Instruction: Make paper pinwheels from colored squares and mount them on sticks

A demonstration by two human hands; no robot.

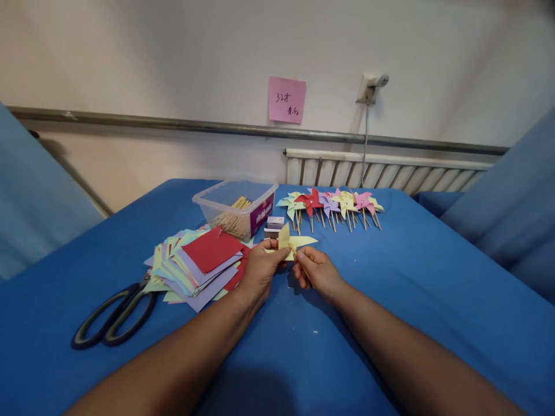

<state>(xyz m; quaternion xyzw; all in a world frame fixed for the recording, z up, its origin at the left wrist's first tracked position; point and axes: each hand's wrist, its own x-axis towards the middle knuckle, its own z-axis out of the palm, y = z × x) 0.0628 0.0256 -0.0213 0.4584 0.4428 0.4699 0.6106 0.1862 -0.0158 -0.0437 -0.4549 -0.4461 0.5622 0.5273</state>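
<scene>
A pale yellow paper pinwheel [284, 236] is pinched by its folded blades between the thumb and fingers of my left hand [260, 267]. My right hand [319, 271] is closed around a thin wooden stick [306, 274], whose upper end meets the pinwheel near its centre. Whether stick and paper are joined cannot be seen, since my fingers cover part of the spot. Just behind my left hand stand small boxes [276, 222], partly hidden. Left of that hand lies a loose pile of coloured paper sheets [212, 249], red on top.
Large dark-handled scissors [115, 318] lie half under the papers. A clear plastic tub [208, 202] of wooden sticks stands behind them. Several finished pinwheels [329, 203] lie at the back right. Tiny scraps dot the blue tablecloth [416, 277]. A radiator [390, 170] lines the wall.
</scene>
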